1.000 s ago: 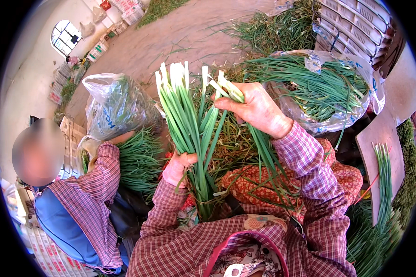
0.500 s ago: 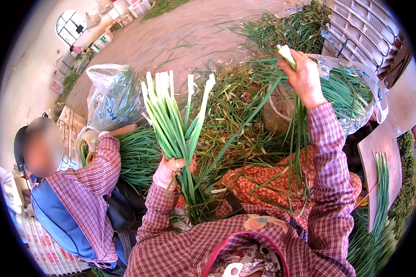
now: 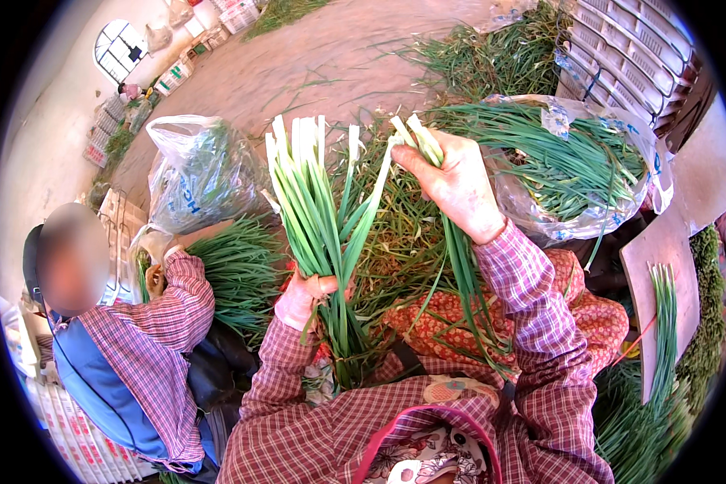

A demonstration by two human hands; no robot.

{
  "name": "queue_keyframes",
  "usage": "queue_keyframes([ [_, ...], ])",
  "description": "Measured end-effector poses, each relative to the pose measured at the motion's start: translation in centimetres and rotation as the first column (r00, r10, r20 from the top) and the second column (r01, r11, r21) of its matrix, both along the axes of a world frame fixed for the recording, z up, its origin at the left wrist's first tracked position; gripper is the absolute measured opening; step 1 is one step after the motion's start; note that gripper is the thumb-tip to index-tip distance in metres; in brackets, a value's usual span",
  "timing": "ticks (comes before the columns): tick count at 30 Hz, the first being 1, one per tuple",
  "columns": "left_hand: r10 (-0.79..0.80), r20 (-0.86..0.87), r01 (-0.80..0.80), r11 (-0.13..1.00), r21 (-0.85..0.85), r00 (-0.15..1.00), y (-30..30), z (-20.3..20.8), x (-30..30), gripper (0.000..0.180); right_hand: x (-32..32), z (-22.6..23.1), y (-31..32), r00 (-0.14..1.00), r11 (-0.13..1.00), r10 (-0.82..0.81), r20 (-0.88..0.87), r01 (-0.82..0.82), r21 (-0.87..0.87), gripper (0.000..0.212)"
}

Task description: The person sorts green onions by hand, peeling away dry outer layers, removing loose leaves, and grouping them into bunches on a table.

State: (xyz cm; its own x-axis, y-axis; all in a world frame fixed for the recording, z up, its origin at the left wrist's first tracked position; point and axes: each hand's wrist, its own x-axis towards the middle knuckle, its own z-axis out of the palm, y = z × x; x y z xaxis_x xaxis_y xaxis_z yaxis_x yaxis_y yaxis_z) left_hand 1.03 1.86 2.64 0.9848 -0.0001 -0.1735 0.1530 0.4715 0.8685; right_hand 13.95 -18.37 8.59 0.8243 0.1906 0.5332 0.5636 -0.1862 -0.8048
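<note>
At the far left a co-worker (image 3: 129, 355) in a plaid shirt sits beside you, one hand (image 3: 155, 278) resting at a heap of greens (image 3: 238, 270), with a clear plastic bag of greens (image 3: 198, 173) behind it. Your left hand (image 3: 305, 297) is closed around the middle of an upright bunch of green onions (image 3: 319, 218), white ends up, held above your lap. Just to its right, your right hand (image 3: 458, 187) pinches a few more green onion stalks (image 3: 462, 274) near their white tips, the leaves hanging down past your sleeve. Farther right lies a second open bag of greens (image 3: 577, 165), and a flat board (image 3: 661, 274) carrying a few stalks.
</note>
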Motion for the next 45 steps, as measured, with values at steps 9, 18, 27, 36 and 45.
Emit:
queue_keyframes([
  [9, -0.025, -0.018, 0.026, 0.999, 0.024, 1.000, 1.3, -1.2, -0.6, 0.049, 3.1, -1.0, -2.4, 0.869, 0.913, -0.330, 0.369, 0.394, -0.109, 0.019],
  [18, -0.001, -0.034, 0.002, 0.999, 0.038, 0.999, 1.4, -3.2, -0.2, 0.052, -1.6, -1.0, 0.2, 0.842, 0.930, 0.339, -0.419, -0.233, 0.284, 0.021],
  [27, -0.068, 0.041, 0.064, 0.994, 0.091, 0.997, 1.0, -1.3, 0.3, 0.052, 2.8, 1.4, -7.5, 0.982, 0.906, -0.072, -0.173, 0.137, 0.401, 0.030],
  [36, -0.039, -0.001, 0.038, 0.964, 0.262, 0.999, 0.6, -1.9, 0.8, 0.046, -0.8, 2.3, -0.5, 0.944, 0.939, 0.278, -0.177, -0.229, 0.255, 0.030],
  [45, -0.135, 0.061, 0.125, 0.982, 0.143, 0.989, -0.5, -0.4, 0.9, 0.062, -0.9, 1.4, 2.2, 0.917, 0.950, 0.313, -0.246, -0.300, 0.092, 0.028],
])
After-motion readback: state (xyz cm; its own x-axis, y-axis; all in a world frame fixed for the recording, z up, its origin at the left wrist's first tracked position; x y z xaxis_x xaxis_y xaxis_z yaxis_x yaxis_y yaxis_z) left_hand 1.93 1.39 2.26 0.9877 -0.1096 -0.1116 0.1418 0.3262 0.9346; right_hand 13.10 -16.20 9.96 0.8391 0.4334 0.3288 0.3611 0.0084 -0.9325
